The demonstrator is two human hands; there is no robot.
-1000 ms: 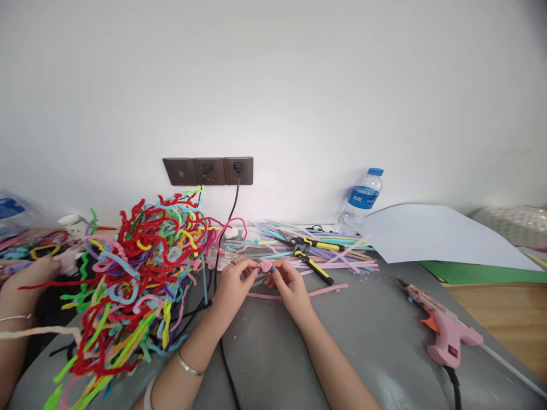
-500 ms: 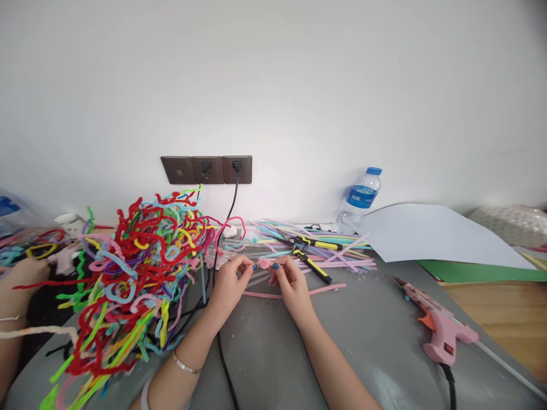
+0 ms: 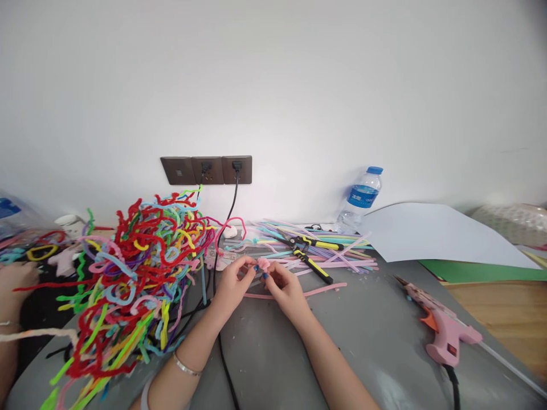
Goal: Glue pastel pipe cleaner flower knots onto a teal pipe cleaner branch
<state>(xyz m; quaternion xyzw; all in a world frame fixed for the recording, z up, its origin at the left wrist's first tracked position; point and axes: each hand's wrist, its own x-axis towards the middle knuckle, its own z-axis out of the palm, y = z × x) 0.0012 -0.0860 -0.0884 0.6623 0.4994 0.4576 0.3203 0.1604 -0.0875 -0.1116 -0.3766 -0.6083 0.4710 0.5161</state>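
Note:
Between my fingertips is a small pink piece of bent pipe cleaner (image 3: 264,264), its exact shape too small to make out. My left hand (image 3: 236,280) pinches it from the left. My right hand (image 3: 284,287) closes on it from the right and a little below, thumb and fingers together. Under my hands a longer pink pipe cleaner (image 3: 325,288) lies on the grey table (image 3: 273,353). Just beyond, yellow-and-black pliers (image 3: 314,266) rest partly opened on a spread of straight pastel pipe cleaners (image 3: 354,263).
A big tangle of coloured pipe cleaners (image 3: 141,273) covers the left side. A pink glue gun (image 3: 447,336) lies at right, near white paper (image 3: 436,233) and a water bottle (image 3: 361,196). A black cable (image 3: 226,364) crosses the table. Another person's hand (image 3: 17,285) is at far left.
My right hand has shifted slightly left and down, closer to my left. The pink piece has turned from lying level to sticking up between my fingers. The other person's hand has moved left.

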